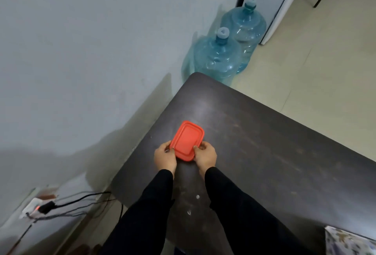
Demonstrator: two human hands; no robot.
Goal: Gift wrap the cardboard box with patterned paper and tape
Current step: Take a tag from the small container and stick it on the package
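A flat orange-red container with a lid (187, 139) lies on the dark table (264, 153) near its far left corner. My left hand (165, 157) grips the container's near left edge, thumb on the lid. My right hand (205, 156) grips its near right edge, thumb on top as well. A corner of patterned paper (349, 243) shows at the bottom right of the table. No cardboard box or tape is in view.
Two large blue water bottles (227, 49) stand on the floor beyond the table's far corner, against the wall. A power strip with cables (40, 207) lies on the floor at the lower left. A white cabinet (284, 6) stands at the top right.
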